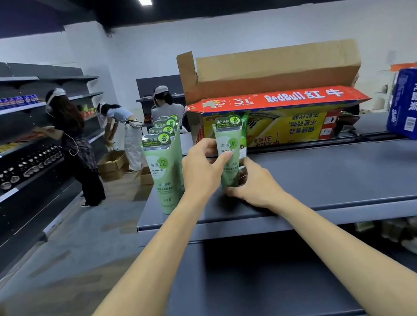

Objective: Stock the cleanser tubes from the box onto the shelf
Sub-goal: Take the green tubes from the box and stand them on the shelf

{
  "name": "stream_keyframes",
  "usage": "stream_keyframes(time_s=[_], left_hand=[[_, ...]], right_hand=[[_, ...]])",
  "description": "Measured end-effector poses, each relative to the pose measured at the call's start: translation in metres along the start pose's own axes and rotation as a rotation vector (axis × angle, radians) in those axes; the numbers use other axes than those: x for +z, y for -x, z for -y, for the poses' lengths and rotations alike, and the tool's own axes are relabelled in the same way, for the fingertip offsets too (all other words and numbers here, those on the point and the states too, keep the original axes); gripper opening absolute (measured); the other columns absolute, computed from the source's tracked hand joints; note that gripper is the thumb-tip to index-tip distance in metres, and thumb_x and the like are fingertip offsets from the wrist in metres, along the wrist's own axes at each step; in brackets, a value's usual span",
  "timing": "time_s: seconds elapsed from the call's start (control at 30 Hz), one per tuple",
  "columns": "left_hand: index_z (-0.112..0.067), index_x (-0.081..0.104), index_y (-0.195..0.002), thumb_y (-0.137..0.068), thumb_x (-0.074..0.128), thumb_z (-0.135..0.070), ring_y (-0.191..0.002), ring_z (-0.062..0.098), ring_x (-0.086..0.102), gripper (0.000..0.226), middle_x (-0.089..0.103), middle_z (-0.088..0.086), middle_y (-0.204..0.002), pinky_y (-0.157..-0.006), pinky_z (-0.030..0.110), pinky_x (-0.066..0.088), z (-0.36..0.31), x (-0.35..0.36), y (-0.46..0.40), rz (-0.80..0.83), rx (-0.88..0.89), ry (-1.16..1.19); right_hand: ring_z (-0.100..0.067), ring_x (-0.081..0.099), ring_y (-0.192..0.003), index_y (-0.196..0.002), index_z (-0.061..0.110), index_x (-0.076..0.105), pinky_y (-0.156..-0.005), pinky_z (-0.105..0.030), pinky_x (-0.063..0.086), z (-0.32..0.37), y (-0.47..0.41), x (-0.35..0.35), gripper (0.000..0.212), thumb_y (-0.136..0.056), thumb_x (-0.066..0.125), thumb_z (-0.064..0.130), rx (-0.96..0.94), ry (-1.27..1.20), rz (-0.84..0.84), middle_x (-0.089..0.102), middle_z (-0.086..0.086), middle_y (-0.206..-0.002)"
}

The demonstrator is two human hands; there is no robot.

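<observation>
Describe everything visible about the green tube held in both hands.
The green tube is pale green soft-looking plastic with a clear crimped top, a green round logo and "SEAWEED" print. It stands upright, cap end down, on the grey shelf, in front of the Red Bull box. The left hand holds its middle; the right hand holds its base.

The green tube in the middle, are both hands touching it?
Touching. The head view shows the left hand with its fingers on the green tube partway up, and the right hand curled around its bottom end on the shelf.
</observation>
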State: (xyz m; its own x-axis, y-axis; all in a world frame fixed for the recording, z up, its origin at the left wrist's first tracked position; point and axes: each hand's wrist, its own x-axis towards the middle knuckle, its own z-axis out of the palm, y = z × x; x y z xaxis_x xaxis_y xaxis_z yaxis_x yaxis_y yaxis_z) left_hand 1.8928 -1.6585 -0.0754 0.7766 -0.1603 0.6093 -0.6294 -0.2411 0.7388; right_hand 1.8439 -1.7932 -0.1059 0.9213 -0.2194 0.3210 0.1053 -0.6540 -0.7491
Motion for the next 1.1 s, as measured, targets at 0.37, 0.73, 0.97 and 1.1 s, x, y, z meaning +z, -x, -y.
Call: stream_keyframes(time_s=[0.37,0.73,0.97,1.1], left_hand=[[-0.022,0.073,-0.102,-0.082,0.077,-0.025,-0.084,0.004,0.072,0.020,0.076,-0.011,-0.092,-0.082,0.037,0.060,0.006,0.001,-0.006,-0.012,-0.005,-0.012],[-0.028,0.069,-0.093,-0.075,0.070,-0.040,-0.084,0.013,0.072,0.022,0.075,-0.013,-0.086,-0.083,0.043,0.058,0.015,0.000,-0.008,-0.062,-0.107,-0.036],[-0.037,0.064,-0.088,-0.072,0.068,-0.042,-0.085,0.011,0.073,0.017,0.075,-0.017,-0.086,-0.086,0.043,0.057,0.014,0.002,-0.009,-0.048,-0.111,0.025],[-0.031,0.066,-0.091,-0.072,0.069,-0.042,-0.084,0.010,0.073,0.022,0.076,-0.015,-0.087,-0.086,0.043,0.057,0.018,0.004,-0.009,-0.061,-0.118,0.024]], right_hand=[[-0.012,0.067,-0.093,-0.115,0.021,0.056,-0.077,-0.024,0.053,-0.004,-0.010,0.002,0.051,-0.073,0.084,0.030,-0.033,0.009,-0.011,0.070,0.007,-0.100],[-0.008,0.067,-0.087,-0.103,0.022,0.059,-0.072,-0.019,0.052,0.006,-0.013,0.010,0.055,-0.063,0.091,0.042,-0.042,-0.052,-0.072,0.070,0.008,-0.095],[-0.017,0.068,-0.091,-0.102,0.018,0.058,-0.080,-0.033,0.056,-0.003,-0.019,0.018,0.056,-0.061,0.094,0.031,0.013,0.003,-0.086,0.072,0.003,-0.097],[-0.018,0.069,-0.092,-0.103,0.017,0.058,-0.080,-0.032,0.055,-0.003,-0.020,0.020,0.054,-0.064,0.092,0.031,0.006,0.032,-0.046,0.073,0.002,-0.098]])
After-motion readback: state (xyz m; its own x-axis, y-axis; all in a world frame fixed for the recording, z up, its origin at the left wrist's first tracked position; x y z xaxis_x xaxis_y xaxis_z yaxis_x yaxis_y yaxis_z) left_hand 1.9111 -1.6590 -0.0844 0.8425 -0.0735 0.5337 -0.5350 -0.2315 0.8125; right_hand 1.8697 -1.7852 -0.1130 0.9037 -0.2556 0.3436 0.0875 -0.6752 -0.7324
